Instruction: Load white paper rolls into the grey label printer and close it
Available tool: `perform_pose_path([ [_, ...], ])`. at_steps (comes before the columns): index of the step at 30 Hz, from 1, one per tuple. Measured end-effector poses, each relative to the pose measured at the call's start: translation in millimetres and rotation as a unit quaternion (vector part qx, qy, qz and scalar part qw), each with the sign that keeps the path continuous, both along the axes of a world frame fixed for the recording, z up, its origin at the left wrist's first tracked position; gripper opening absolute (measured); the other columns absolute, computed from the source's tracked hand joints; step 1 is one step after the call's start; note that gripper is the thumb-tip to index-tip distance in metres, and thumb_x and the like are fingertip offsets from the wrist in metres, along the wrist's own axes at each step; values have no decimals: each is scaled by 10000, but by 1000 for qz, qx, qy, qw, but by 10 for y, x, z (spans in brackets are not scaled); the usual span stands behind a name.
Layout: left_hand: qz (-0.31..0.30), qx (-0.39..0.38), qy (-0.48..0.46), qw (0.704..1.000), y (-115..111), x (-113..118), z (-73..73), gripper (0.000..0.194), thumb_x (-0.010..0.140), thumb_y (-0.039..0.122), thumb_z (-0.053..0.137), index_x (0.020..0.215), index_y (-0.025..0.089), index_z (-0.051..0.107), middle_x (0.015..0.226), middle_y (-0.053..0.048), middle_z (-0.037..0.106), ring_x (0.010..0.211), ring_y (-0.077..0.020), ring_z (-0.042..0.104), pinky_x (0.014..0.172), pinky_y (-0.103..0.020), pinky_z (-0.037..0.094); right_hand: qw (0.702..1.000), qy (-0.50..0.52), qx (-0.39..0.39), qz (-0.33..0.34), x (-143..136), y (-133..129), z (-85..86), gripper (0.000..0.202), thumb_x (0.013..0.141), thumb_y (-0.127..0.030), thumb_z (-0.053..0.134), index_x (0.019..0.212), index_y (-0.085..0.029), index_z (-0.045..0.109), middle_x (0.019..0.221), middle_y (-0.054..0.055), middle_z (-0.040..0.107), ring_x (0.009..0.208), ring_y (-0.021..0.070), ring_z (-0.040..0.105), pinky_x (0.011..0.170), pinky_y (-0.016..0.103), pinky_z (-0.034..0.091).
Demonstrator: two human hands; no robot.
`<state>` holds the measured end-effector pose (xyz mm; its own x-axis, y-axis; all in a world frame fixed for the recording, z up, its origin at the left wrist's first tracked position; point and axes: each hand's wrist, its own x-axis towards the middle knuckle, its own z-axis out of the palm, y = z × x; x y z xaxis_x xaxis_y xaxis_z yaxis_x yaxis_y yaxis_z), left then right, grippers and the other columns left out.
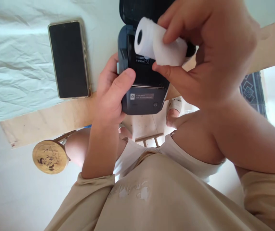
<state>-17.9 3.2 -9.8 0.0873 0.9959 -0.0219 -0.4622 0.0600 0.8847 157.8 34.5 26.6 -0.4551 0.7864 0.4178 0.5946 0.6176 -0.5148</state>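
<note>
Right hand: pinching the white paper roll between thumb and fingers. Left hand: clasping the left side of the dark printer, thumb over the bay's rim. The roll lies in front of the open bay in view; contact with it cannot be determined. Its long axis runs crosswise, tilted down to the right, hollow end facing left. The raised lid bounds the far side. The printer overlaps the near edge of the surface; the phone lies apart, left.
</note>
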Motion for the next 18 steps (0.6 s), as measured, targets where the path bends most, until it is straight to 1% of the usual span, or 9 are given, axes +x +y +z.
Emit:
perform_pose_path([
  [2, -9, -3, 22, 1000, -2, -3, 2, 297, 767, 369, 644, 1000, 185, 634, 950, -8, 705, 893, -142, 662, 775, -263, 547, 999, -9, 28, 11, -24, -9, 16, 250, 854, -275, 455, 969, -91, 579, 1056, 26, 564, 1035, 12, 552, 832, 144, 420],
  [4, -2, -6, 32, 999, -5, 2, 3, 291, 759, 398, 643, 973, 200, 635, 914, -7, 689, 865, -133, 645, 724, -248, 527, 998, -6, 48, 30, -27, -17, 11, 226, 873, -225, 412, 958, -109, 586, 1084, 0, 576, 1073, -17, 551, 887, 111, 440],
  [6, 8, -9, 33, 999, -8, 12, -1, 263, 758, 396, 639, 943, 209, 635, 866, -3, 668, 825, -119, 627, 693, -237, 506, 997, 6, 64, 40, -14, -25, 5, 211, 875, -216, 413, 918, -126, 599, 1105, -18, 579, 1070, -42, 546, 907, 86, 445],
  [7, 12, -8, 32, 999, -9, 17, -6, 252, 759, 394, 637, 932, 211, 635, 847, -2, 659, 804, -112, 620, 683, -232, 497, 997, 10, 72, 41, -4, -32, 6, 196, 868, -222, 432, 895, -129, 603, 1090, -16, 582, 1043, -40, 548, 896, 98, 447],
  [9, 11, 1, 25, 1000, -12, 20, -19, 264, 748, 410, 647, 911, 203, 638, 816, -6, 648, 757, -98, 605, 666, -227, 484, 994, 15, 98, 43, 13, -56, 11, 145, 835, -225, 489, 878, -141, 600, 1021, -1, 585, 971, -12, 546, 855, 160, 433],
  [11, 6, 11, 15, 1000, -14, 14, -34, 279, 749, 427, 643, 902, 194, 635, 799, -11, 635, 731, -85, 587, 650, -221, 467, 991, 14, 121, 59, 13, -98, 2, 117, 796, -217, 538, 888, -168, 590, 973, 2, 578, 920, 13, 532, 808, 200, 409],
  [14, -2, 14, 9, 1000, -6, -12, -72, 285, 736, 410, 661, 923, 199, 624, 814, -15, 613, 745, -81, 563, 656, -223, 453, 986, 16, 142, 83, -24, -178, -70, 133, 741, -211, 589, 873, -225, 577, 948, -47, 584, 849, 17, 501, 747, 215, 383],
  [16, -3, 25, 24, 999, 5, -35, -108, 335, 675, 389, 727, 941, 214, 622, 791, -11, 586, 714, -76, 532, 627, -224, 432, 985, -2, 156, 77, -51, -218, -133, 106, 728, -239, 606, 832, -248, 583, 927, -90, 595, 825, 24, 487, 752, 238, 364],
  [18, -2, 37, 42, 998, 12, -52, -138, 377, 628, 350, 774, 947, 224, 619, 764, -4, 565, 688, -72, 509, 604, -224, 414, 984, -18, 159, 75, -52, -229, -159, 94, 742, -304, 608, 822, -255, 596, 922, -106, 602, 862, 36, 502, 793, 260, 366],
])
